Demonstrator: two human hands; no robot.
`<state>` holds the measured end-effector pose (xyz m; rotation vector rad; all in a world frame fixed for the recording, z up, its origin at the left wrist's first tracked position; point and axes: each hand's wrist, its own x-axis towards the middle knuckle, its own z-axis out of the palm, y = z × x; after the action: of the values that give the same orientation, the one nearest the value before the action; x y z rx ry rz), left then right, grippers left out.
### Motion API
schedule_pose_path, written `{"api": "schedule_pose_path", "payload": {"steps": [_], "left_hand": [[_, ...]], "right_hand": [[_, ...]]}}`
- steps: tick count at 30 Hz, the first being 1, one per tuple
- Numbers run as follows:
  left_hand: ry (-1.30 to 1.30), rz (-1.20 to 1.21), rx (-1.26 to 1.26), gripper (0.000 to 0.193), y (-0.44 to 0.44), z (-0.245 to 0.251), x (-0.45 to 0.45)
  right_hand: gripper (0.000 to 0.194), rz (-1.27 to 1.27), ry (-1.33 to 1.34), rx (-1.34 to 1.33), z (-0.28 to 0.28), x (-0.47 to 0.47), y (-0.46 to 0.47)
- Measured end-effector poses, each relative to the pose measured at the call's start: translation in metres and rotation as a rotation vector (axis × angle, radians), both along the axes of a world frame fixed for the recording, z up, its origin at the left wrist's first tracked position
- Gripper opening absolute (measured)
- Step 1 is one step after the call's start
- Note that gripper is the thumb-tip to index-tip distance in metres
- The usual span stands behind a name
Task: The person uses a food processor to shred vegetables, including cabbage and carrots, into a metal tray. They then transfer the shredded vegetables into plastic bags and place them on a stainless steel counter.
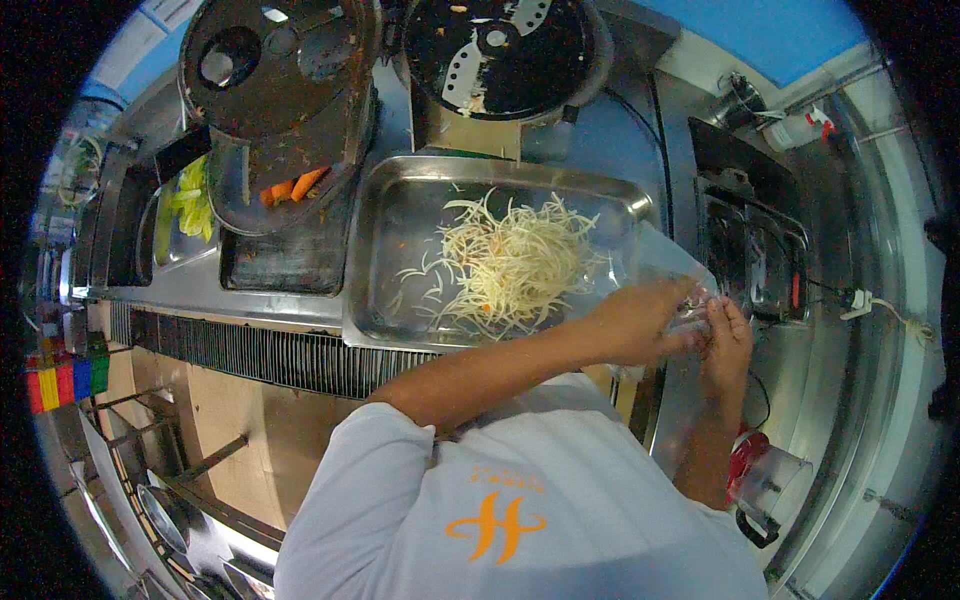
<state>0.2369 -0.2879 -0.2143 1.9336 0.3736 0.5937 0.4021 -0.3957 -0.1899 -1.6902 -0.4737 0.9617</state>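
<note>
A steel tray (364, 247) lies in front of me, with a heap of pale shredded vegetable (517, 262) in it. Past the tray's right end, both my hands are close together on a clear plastic bag or sheet (671, 259). My left hand (649, 322) reaches across from the left, its fingertips on the crumpled plastic. My right hand (727, 330) pinches the plastic's edge from the right side. Part of the plastic hangs over the tray's right rim. The plastic's lower part is hidden behind my left hand.
Behind the tray stands a machine with a round slotted cutting disc (495, 37). A dark machine cover (281, 97) is at the left, with carrot pieces (294, 186) on it. Green vegetable pieces (193, 201) lie in a container. A red-based appliance (750, 465) stands at the lower right.
</note>
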Motion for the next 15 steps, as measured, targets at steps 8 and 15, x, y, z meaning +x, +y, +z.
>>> {"api": "schedule_pose_path", "payload": {"steps": [8, 15], "left_hand": [[0.023, -0.102, -0.717, 0.021, 0.008, -0.029, 0.010], [-0.299, 0.217, -1.529, 0.015, 0.055, -0.048, -0.019]], "right_hand": [[0.012, -0.164, 0.375, 0.269, -0.028, -0.015, -0.012], [0.038, -0.056, 0.455, -0.013, -0.078, 0.018, -0.058]]}}
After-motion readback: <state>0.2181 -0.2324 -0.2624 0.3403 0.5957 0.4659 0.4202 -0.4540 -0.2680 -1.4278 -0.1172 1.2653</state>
